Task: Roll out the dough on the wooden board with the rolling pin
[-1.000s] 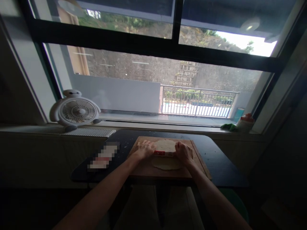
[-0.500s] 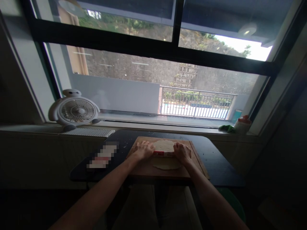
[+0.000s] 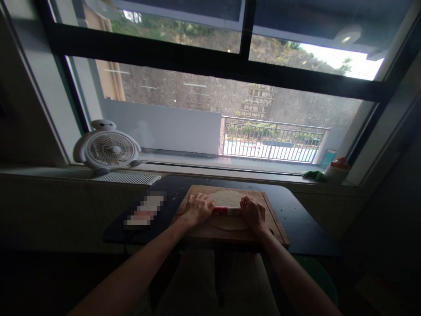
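A flattened sheet of pale dough lies on a wooden cutting board. Across the dough runs a red and white rolling pin, its middle showing between my hands. My left hand is closed over the left end of the pin, the back of the hand turned up. On the right end, my right hand is wrapped round it in a fist. Both ends of the pin are hidden under the fingers. Dough shows on the far side of the pin and on the near side.
The board rests on a dark table by a window. A blurred-out flat item lies on the table's left part. On the sill stand a white fan and, at right, a bottle with an orange top beside a green cloth.
Both hands have moved the rolling pin slightly toward me over the dough, keeping their grip. The whole view has shifted a little.
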Available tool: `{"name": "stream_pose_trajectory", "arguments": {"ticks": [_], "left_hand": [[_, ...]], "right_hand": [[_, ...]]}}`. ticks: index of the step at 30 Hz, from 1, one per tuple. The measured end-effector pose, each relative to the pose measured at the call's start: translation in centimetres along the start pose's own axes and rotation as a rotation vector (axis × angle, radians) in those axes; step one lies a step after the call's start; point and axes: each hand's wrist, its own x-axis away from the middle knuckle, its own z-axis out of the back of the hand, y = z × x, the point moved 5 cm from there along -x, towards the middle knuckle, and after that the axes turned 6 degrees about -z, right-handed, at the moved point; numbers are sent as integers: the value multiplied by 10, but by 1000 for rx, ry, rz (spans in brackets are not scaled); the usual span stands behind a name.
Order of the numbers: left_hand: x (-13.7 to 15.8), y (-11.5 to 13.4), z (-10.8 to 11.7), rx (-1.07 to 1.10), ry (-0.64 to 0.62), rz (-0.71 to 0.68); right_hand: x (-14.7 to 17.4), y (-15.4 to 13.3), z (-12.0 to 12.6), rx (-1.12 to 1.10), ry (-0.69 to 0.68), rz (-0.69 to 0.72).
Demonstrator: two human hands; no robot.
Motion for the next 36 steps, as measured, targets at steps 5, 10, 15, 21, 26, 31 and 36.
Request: {"name": "stream_pose_trajectory", "arguments": {"ticks": [5,10,15,21,26,31,36], "left_hand": [[-10,-4,-6,20,-134,40],[-44,-21,-19,51,-266,75],[-54,-25,-17,46,-294,84],[-17,-6,-7,15,-180,9],[-1,-3,-6,27,-90,-11],[-23,-10,-14,61,-181,64],[-51,-22,-24,90,-250,129]], "right_hand": [[-14,2,-10,-1,-168,-59],[-43,2,-22,3,-234,-77],[-50,0,-25,-2,-247,-61],[-19,2,-14,2,-213,-63],[2,0,-1,25,-138,-15],[-16,0,-7,50,-229,-59],[-42,-2,-16,63,-245,-75]]}}
